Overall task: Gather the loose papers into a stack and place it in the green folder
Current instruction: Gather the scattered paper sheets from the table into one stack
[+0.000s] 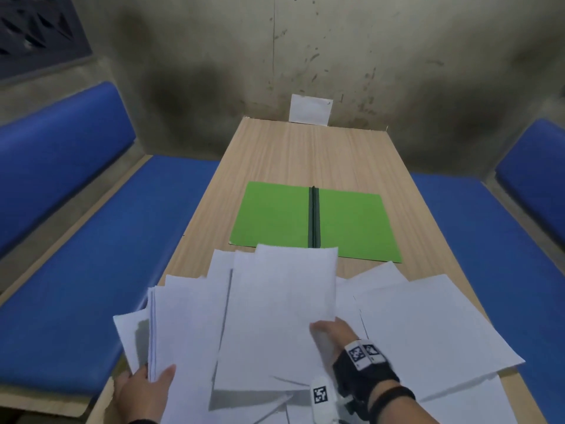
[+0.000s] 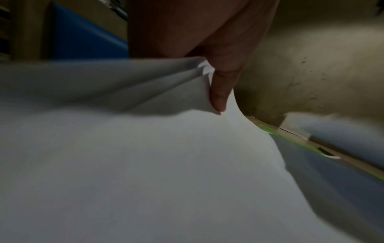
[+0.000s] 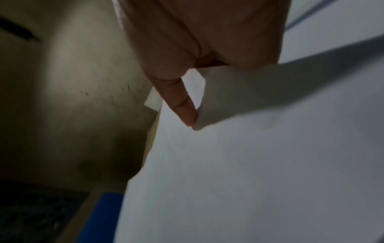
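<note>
A green folder [image 1: 275, 214] lies open and flat in the middle of the wooden table [image 1: 293, 151], dark spine up the centre. Several loose white papers [image 1: 428, 325] are spread over the near end of the table. My left hand [image 1: 143, 390] grips a small bundle of sheets [image 1: 180, 325] by its near edge, thumb on top; the left wrist view shows the thumb [image 2: 220, 92] pressing the fanned sheets [image 2: 145, 85]. My right hand [image 1: 333, 332] pinches a single raised sheet [image 1: 281, 316] at its right edge, seen with the thumb [image 3: 182, 106] against the paper [image 3: 249, 164].
Blue padded benches [image 1: 101, 246] [image 1: 477, 240] run along both sides of the table. A stained concrete wall stands behind, with a small white card [image 1: 310, 109] propped at the table's far end. Bare tabletop lies beyond the folder.
</note>
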### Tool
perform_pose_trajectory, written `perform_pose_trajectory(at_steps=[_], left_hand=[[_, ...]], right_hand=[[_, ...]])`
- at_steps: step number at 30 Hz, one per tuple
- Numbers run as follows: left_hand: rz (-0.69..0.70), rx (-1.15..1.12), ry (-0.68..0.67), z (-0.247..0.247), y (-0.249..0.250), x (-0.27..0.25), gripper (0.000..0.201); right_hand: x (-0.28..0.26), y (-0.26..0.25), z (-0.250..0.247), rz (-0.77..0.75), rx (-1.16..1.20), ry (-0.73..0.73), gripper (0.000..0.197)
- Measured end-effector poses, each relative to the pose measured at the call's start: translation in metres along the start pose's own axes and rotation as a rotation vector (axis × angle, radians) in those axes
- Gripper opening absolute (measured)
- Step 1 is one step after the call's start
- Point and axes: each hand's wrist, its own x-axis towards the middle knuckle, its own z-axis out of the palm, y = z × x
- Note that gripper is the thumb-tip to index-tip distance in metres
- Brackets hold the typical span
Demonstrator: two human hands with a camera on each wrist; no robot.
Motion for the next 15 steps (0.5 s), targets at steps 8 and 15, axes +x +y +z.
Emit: perform_pose_trajectory(at_steps=[8, 15], left_hand=[[0.227, -0.120, -0.025, -0.009, 0.012, -0.026, 0.033], [0.344, -0.182, -0.105, -0.030, 0.036, -0.036, 0.034]], right_hand=[[0.005, 0.002, 0.039, 0.000, -0.225, -0.011, 0.051], [0.044, 0.029, 0.039, 0.094, -0.145, -0.091, 0.099]])
